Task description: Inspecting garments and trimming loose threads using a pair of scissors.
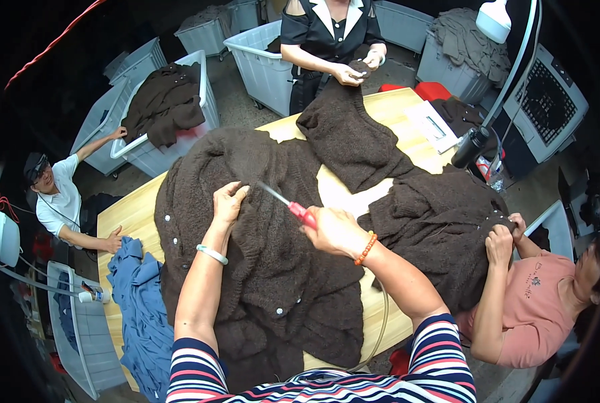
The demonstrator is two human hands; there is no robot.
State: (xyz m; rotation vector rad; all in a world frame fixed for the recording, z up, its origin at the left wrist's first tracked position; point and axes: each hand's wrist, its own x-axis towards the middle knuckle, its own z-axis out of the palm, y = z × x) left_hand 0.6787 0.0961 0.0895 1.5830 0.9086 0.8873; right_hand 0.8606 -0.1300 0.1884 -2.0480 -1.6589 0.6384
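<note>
A dark brown knitted cardigan [273, 258] with small pale buttons lies spread on the table in front of me. My left hand [227, 203] pinches a fold of it near its upper middle. My right hand [337, 232] is closed round the red handle of an air blow gun [304, 214]. The gun's thin metal nozzle points up and left, its tip close over the knit beside my left fingers. A clear yellowish hose [382, 322] curves down from under my right forearm.
Co-workers handle brown knitwear [441, 225] on the right and another brown garment [350, 134] across the wooden table [397, 326]. A person stands at the left by blue garments [139, 316]. Wheeled bins [263, 67] surround the table; a lamp [493, 23] hangs upper right.
</note>
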